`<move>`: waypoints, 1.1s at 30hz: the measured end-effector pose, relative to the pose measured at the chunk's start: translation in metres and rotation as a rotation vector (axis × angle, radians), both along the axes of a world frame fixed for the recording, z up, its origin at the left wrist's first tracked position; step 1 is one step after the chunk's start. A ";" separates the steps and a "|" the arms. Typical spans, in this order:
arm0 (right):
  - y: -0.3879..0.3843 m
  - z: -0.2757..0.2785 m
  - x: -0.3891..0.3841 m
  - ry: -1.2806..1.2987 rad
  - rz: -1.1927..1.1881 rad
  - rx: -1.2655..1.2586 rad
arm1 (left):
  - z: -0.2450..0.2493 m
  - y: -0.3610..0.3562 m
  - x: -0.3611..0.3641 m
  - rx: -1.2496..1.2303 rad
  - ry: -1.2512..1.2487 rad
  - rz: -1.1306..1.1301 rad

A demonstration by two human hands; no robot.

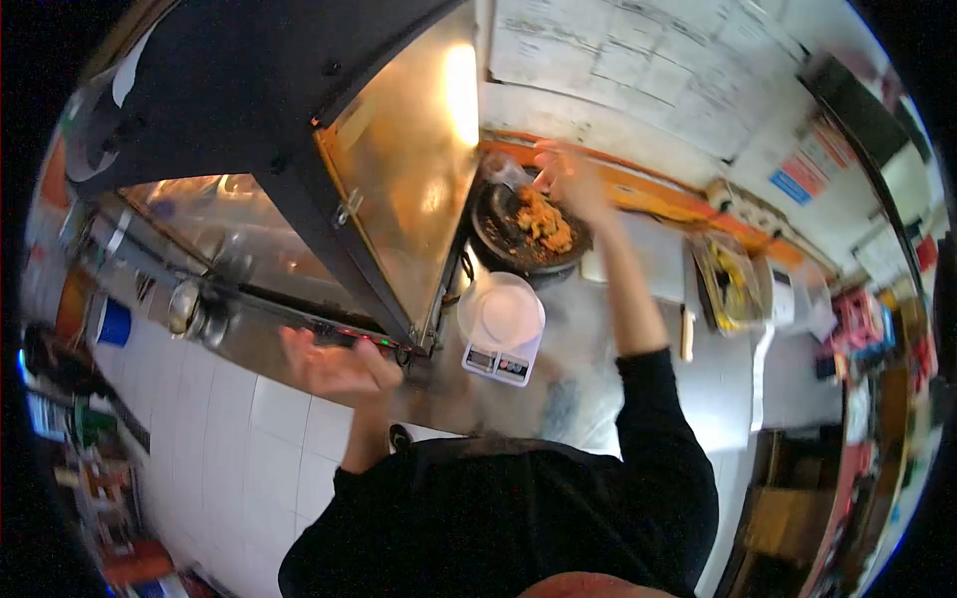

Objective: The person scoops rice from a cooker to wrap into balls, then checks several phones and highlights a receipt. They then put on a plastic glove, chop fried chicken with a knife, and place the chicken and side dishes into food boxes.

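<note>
My right hand (570, 177) hangs over the back edge of a round black pan (495, 234), blurred, its fingers apart with nothing visible in them. Orange-brown fried food (543, 221) lies heaped in the pan, and a pale, see-through wrapped item (505, 170) is at its back left. Off to the left, my left hand (341, 365) is held out in front of the cabinet's lower edge, fingers loosely spread and holding nothing. Between my hands, a white kitchen scale (500, 361) stands on the steel counter with a pale round bowl (501, 311) on top.
A heated display cabinet (384, 199) with a glass side rises at left. On the counter (588, 384) to the right are a white board (643, 261), a knife with a pale handle (688, 334) and a clear tub (726, 284) of yellow items. White tiles (249, 429) cover the floor at left.
</note>
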State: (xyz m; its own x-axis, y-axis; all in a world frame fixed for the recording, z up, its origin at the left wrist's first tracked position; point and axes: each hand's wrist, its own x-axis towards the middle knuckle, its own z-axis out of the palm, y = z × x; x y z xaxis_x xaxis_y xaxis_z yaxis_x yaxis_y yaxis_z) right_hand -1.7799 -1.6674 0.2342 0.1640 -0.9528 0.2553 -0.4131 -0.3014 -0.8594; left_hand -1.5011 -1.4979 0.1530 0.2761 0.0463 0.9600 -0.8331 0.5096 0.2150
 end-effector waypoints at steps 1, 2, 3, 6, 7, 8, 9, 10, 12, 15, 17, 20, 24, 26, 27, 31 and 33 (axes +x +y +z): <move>-0.078 -0.079 0.011 0.378 -0.147 -0.064 | -0.014 0.018 -0.014 0.098 -0.011 0.044; -0.108 -0.121 0.033 0.330 -0.225 -0.155 | -0.024 0.025 -0.033 0.079 0.002 -0.004; -0.141 -0.149 0.041 0.352 -0.126 -0.100 | -0.031 0.027 -0.047 0.049 0.015 -0.051; -0.194 -0.185 0.072 0.593 -0.585 0.216 | -0.052 0.058 -0.061 0.217 -0.174 -0.124; -0.217 -0.201 0.063 0.547 -0.450 0.214 | -0.055 0.062 -0.069 0.305 -0.105 -0.204; -0.230 -0.212 0.052 0.501 -0.326 0.219 | -0.056 0.066 -0.076 0.394 -0.032 -0.293; -0.217 -0.202 0.055 0.481 -0.420 0.089 | -0.050 0.067 -0.083 0.405 -0.032 -0.285; -0.196 -0.181 0.054 0.461 -0.520 -0.045 | -0.037 0.066 -0.091 0.497 0.015 -0.289; -0.132 -0.141 0.043 0.094 -0.259 -0.756 | -0.028 0.049 -0.103 0.627 0.134 -0.361; -0.027 -0.099 0.034 0.000 -0.045 -1.015 | -0.032 0.008 -0.125 0.675 0.310 -0.521; 0.026 -0.083 0.023 -0.057 0.129 -1.160 | -0.032 -0.027 -0.144 0.602 0.367 -0.589; 0.082 -0.072 0.011 -0.207 0.240 -1.205 | -0.035 -0.047 -0.175 0.593 0.549 -0.792; 0.117 -0.075 -0.015 -0.201 0.284 -1.133 | -0.020 -0.036 -0.210 0.284 0.942 -0.949; 0.130 -0.072 -0.023 -0.192 0.287 -1.073 | -0.030 -0.030 -0.219 0.225 0.916 -0.999; 0.136 -0.068 -0.025 -0.249 0.222 -1.061 | -0.032 -0.028 -0.228 0.186 1.000 -0.987; 0.150 -0.069 -0.038 -0.315 0.057 -1.075 | -0.040 -0.001 -0.246 0.144 0.523 -0.900; 0.157 -0.069 -0.042 -0.326 0.069 -1.053 | -0.051 0.003 -0.253 0.234 0.506 -0.841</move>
